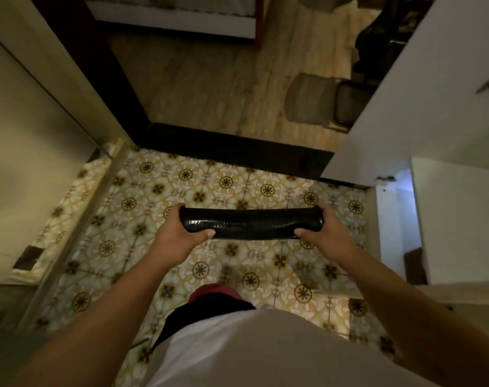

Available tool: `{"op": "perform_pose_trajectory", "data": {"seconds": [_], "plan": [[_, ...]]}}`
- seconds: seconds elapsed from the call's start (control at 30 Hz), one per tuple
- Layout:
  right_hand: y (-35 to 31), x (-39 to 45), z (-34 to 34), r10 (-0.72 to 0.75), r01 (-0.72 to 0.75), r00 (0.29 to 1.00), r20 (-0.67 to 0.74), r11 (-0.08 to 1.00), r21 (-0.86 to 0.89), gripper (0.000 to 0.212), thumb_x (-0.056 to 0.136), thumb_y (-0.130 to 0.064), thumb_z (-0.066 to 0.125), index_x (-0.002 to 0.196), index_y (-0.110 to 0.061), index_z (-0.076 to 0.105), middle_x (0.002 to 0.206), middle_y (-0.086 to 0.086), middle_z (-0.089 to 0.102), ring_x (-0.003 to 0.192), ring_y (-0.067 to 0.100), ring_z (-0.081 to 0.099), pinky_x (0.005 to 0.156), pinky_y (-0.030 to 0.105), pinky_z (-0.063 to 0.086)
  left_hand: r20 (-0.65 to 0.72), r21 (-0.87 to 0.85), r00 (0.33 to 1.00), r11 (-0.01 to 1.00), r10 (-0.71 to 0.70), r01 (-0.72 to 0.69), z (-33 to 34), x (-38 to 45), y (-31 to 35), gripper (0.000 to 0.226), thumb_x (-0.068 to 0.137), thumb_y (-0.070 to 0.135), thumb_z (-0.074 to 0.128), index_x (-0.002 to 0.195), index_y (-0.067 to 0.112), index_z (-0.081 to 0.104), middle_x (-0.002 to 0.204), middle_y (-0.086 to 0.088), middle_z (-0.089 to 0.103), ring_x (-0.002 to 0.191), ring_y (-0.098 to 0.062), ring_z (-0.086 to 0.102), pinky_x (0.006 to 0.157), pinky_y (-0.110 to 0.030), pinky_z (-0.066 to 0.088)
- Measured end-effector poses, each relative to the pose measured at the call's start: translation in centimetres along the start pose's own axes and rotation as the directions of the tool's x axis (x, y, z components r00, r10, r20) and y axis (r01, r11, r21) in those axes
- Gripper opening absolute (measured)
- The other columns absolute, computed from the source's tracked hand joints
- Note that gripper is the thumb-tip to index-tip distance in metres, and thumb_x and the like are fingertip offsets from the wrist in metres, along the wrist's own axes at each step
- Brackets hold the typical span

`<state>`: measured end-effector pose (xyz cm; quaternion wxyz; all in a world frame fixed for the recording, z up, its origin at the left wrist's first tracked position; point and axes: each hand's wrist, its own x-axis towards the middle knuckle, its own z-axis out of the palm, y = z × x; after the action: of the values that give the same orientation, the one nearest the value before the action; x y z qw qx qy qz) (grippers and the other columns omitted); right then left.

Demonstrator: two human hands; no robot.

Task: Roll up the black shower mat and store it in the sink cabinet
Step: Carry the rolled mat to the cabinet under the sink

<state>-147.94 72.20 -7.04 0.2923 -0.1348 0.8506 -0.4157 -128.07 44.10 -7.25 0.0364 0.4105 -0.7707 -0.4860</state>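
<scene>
The black shower mat (251, 223), rolled tight, lies level above the patterned tile floor (143, 191). My left hand (179, 233) clasps its nine o'clock end, my right hand (325, 233) its three o'clock end. The open sink cabinet (397, 219) stands at three o'clock.

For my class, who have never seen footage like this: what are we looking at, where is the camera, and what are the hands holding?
There is one picture, from a camera worn on a person's head, looking down. No machine: just two bare hands. The left hand and right hand each grip one end of a rolled black shower mat, held level above the patterned tile floor. On the right, a white cabinet door stands open. The mat is not yet stored.
</scene>
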Motion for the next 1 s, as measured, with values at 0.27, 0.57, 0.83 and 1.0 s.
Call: {"op": "perform_pose_trajectory", "data": {"seconds": [0.27,0.57,0.83,1.0], "plan": [[-1.9,8.0,-1.4,0.107,-0.106,0.992,-0.071,0.994,0.016,0.088,0.075,-0.033,0.080,0.144,-0.023,0.027,0.132,0.004,0.046,0.114,0.023,0.049,0.092,0.034,0.042,0.092,0.051,0.993,0.995,0.077,-0.082,0.7,11.2,4.7,0.097,0.064,0.037,0.087,0.142,0.021,0.031,0.107,0.011,0.054,0.092,-0.009,0.057,0.063,-0.014,0.041],[-3.9,14.1,-3.2,0.149,-0.131,0.948,-0.281,0.988,0.081,0.084,0.074,-0.031,0.080,0.140,-0.023,0.029,0.116,-0.005,0.045,0.097,0.011,0.049,0.063,0.008,0.036,0.315,0.121,0.924,0.957,0.216,-0.265,1.1,25.2,14.1,0.098,0.061,0.037,0.088,0.141,0.024,0.031,0.114,0.003,0.054,0.101,-0.016,0.057,0.077,-0.027,0.048],[-2.7,15.6,-8.6,0.266,-0.232,0.858,-0.438,0.964,0.132,0.087,0.071,-0.022,0.083,0.141,-0.017,0.032,0.132,0.009,0.044,0.114,0.024,0.048,0.089,0.033,0.046,0.540,0.182,0.803,0.897,0.252,-0.404,8.8,32.0,22.5,0.101,0.065,0.039,0.085,0.145,0.027,0.025,0.120,0.004,0.049,0.104,-0.015,0.052,0.078,-0.025,0.044],[0.3,15.7,-13.5,0.336,-0.267,0.812,-0.477,0.941,0.208,0.086,0.071,-0.022,0.084,0.141,-0.014,0.034,0.136,0.011,0.046,0.122,0.027,0.047,0.102,0.041,0.039,0.664,0.182,0.703,0.856,0.255,-0.483,16.1,34.2,28.3,0.102,0.064,0.042,0.085,0.146,0.027,0.025,0.128,0.000,0.052,0.113,-0.018,0.053,0.087,-0.031,0.048]]}}
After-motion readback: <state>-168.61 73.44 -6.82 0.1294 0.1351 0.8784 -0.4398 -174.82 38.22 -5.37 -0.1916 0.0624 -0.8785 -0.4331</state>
